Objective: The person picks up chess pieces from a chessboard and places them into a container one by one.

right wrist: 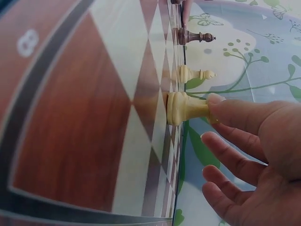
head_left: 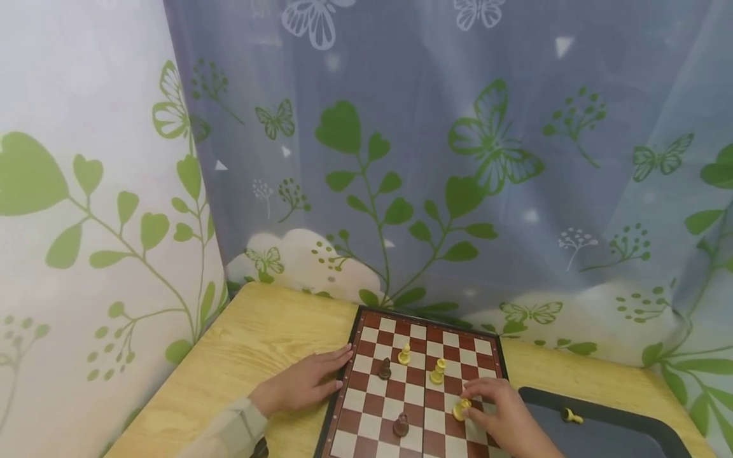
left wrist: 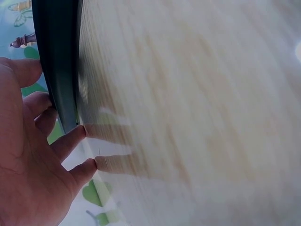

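A red-brown and white chessboard lies on the wooden table. At its left edge rests my left hand, fingertips touching the dark rim. With thumb and forefinger, my right hand pinches a pale yellow chess piece by its top; its base is at the board surface, and the fingers hide the tip. Farther back stand another yellow chess piece and a smaller yellow one. Two dark brown chess pieces stand on the left half, one farther back and one nearer.
Right of the board sits a dark tray, with a yellow chess piece lying on its side in it. Wooden tabletop shows to the left. A curtain printed with leaves and butterflies hangs behind the table.
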A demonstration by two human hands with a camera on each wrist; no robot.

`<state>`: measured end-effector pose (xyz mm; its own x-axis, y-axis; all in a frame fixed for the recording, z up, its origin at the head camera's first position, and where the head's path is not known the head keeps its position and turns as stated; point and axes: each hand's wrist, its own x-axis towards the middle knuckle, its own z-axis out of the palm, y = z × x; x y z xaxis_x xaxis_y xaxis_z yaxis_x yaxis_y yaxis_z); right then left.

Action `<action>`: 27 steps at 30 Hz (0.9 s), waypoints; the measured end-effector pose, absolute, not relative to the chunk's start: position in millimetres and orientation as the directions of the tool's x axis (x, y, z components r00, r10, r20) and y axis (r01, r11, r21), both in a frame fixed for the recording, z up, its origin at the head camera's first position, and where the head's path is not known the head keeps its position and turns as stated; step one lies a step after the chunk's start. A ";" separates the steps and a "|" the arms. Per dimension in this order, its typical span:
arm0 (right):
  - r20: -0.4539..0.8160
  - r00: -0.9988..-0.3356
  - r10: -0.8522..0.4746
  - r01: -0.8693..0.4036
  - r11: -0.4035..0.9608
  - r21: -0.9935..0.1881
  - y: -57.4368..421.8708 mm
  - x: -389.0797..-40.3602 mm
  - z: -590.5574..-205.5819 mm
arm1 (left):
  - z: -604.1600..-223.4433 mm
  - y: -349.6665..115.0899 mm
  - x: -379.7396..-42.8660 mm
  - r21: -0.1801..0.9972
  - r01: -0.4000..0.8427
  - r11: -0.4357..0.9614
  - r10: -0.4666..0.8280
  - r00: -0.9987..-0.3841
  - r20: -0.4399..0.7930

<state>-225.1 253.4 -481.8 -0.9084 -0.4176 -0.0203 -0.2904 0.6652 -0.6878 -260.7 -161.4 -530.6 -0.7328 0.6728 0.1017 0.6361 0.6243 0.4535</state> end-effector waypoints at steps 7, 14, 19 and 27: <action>-0.026 -0.937 -0.348 -0.246 0.714 -0.655 252.8 -216.2 -480.3 | -532.1 -161.6 -260.9 0.453 0.649 0.612 0.683 -0.722 0.111; 0.050 -0.993 -0.111 -0.119 0.801 -0.586 253.7 -190.6 -471.4 | -532.5 -159.4 -259.4 0.459 0.648 0.607 0.684 -0.721 0.114; 0.114 -0.993 -0.034 -0.094 0.811 -0.578 273.7 -176.5 -481.6 | -530.5 -158.7 -258.0 0.455 0.649 0.610 0.678 -0.724 0.123; 0.377 -0.925 0.041 -0.206 0.780 -0.590 316.6 -167.7 -509.9 | -535.0 -160.4 -254.7 0.459 0.650 0.605 0.680 -0.722 0.126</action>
<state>-167.7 316.6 -509.9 -0.9252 0.0412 0.3773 -0.2060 0.7803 -0.5905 -254.7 -160.4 -535.0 -0.7220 0.6804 0.1259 0.6505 0.6053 0.4588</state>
